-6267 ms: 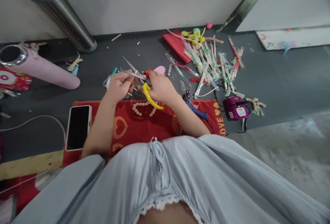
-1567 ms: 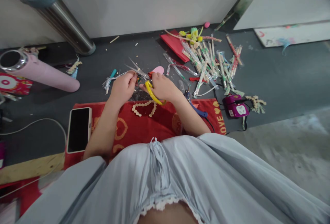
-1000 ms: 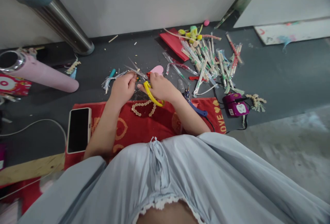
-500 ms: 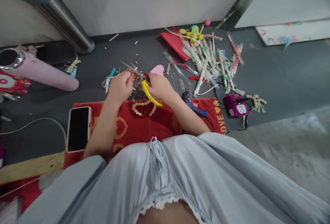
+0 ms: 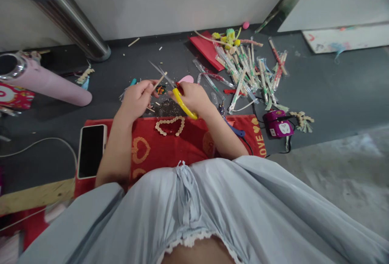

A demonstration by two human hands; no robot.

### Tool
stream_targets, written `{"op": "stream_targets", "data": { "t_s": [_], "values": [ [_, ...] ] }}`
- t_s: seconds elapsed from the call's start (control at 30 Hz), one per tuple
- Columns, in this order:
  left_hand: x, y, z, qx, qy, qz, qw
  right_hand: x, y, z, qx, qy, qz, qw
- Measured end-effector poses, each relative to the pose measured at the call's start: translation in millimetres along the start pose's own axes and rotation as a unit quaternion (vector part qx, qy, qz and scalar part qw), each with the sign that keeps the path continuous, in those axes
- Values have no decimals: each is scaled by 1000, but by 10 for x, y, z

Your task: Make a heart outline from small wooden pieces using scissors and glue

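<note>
Scissors [image 5: 178, 93], yellow-handled, gripped in my right hand [image 5: 194, 98]; left fingers [image 5: 145, 89] pinch a light, stiff, likely brittle wooden stick [image 5: 159, 80] at its near end.

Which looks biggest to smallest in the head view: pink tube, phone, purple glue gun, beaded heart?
1. Long pink tube with metal rim
2. Black-screened phone, though it lies nearer the camera
3. Beaded heart outline on the red towel and small purple glue gun: too alike to rank.
</note>
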State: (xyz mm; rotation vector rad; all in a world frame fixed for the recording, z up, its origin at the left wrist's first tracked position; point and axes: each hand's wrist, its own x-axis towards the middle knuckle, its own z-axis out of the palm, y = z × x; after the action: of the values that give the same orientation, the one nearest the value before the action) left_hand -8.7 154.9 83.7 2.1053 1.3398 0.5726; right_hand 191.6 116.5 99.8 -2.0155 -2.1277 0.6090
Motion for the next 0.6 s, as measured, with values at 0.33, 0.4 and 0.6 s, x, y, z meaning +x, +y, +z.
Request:
{"op": "stream_targets", "data": {
  "t_s": [0.33,0.4,0.6],
  "values": [
    [-52,79,-166,-208,-59,-78,973,-11,86,-114,26,-33,7,999],
    [-60,101,-177,-223,-61,-89,969,-11,108,-121,43,-39,1,998],
    [-71,131,-183,-216,-75,-94,969,-25,155,-151,98,-56,-5,994]
  ]
}}
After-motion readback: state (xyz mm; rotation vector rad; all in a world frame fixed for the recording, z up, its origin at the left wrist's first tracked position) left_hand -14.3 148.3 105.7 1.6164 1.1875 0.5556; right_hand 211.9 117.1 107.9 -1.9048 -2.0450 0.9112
